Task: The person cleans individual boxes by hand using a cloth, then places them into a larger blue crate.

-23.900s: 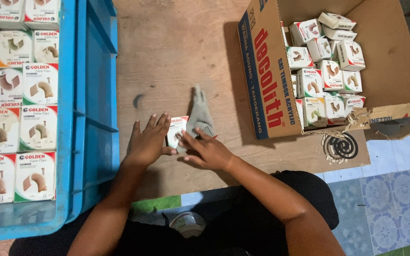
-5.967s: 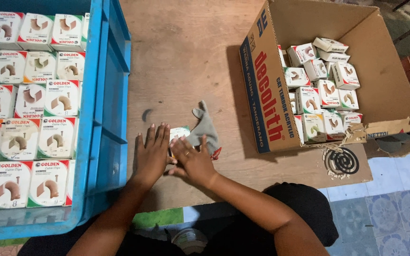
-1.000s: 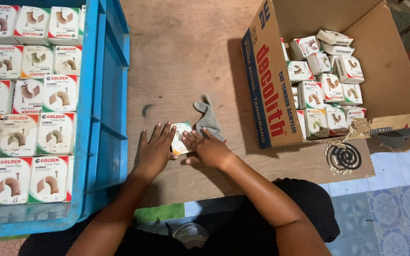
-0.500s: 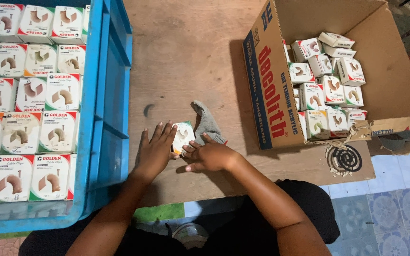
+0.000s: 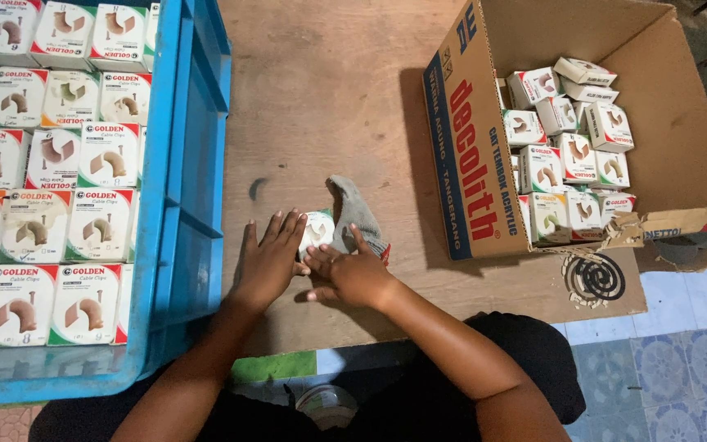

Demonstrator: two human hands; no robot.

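Both hands press on a small white box (image 5: 317, 231) on the wooden bench (image 5: 321, 98). The left hand (image 5: 270, 263) lies flat with fingers apart. The right hand (image 5: 353, 274) pinches the box, beside a grey sock (image 5: 355, 211).

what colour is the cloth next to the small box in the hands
Grey cloth, seen in the head view.
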